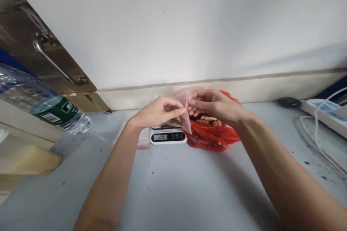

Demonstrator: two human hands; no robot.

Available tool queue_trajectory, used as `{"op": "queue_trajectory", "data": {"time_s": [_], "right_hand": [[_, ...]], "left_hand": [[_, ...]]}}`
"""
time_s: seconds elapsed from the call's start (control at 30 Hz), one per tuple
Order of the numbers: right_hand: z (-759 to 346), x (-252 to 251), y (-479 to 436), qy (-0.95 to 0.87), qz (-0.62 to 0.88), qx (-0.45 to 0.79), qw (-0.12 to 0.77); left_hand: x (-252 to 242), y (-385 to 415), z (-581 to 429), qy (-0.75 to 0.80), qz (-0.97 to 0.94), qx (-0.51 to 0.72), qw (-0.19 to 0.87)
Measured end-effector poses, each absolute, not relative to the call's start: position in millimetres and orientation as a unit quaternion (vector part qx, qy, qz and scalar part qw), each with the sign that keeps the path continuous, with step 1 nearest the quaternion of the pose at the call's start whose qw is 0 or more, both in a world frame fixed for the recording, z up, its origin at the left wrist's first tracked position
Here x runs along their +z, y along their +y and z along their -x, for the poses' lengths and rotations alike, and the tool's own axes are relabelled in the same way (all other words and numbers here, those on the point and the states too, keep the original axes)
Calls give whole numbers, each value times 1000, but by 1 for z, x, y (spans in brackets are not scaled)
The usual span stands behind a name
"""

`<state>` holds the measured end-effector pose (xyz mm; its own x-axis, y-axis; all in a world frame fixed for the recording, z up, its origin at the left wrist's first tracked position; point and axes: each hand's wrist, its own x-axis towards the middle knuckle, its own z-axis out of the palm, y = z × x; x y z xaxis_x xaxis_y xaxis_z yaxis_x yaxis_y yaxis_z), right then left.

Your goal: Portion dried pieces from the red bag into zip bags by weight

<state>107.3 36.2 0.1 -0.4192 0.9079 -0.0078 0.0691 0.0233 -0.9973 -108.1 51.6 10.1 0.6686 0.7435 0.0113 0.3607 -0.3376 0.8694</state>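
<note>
A small clear plastic bag point(187, 121) hangs between my hands, above the right end of a white digital scale point(168, 142). My left hand point(159, 112) pinches one side of the bag between thumb and fingers. On the other side, the closed fingers of my right hand point(213, 104) grip its upper edge. The scale's display seems to read 103; its platform is mostly hidden behind my left hand. Under my right hand lies an open red plastic bag point(214, 139) with brownish, dried-looking pieces point(208, 120) inside.
More flat clear bags point(143, 140) lie left of the scale. At the left stand a water bottle point(59, 110) and a container with yellowish contents point(35, 158). A white keypad device point(329, 113) with a cable point(316, 130) sits at the right. Behind is a white wall point(173, 29); dark crumbs dot the table.
</note>
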Motion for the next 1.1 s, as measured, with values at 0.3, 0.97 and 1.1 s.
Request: {"op": "queue_trajectory", "data": {"time_s": [0.3, 0.97, 1.1], "right_hand": [[-103, 6, 32, -638, 465, 508, 343], [-88, 22, 18, -666, 627, 152, 374], [-81, 15, 15, -713, 591, 212, 313]], "left_hand": [[8, 45, 99, 400, -796, 233, 390], [10, 40, 87, 467, -780, 386, 158], [5, 39, 78, 480, -770, 409, 94]]}}
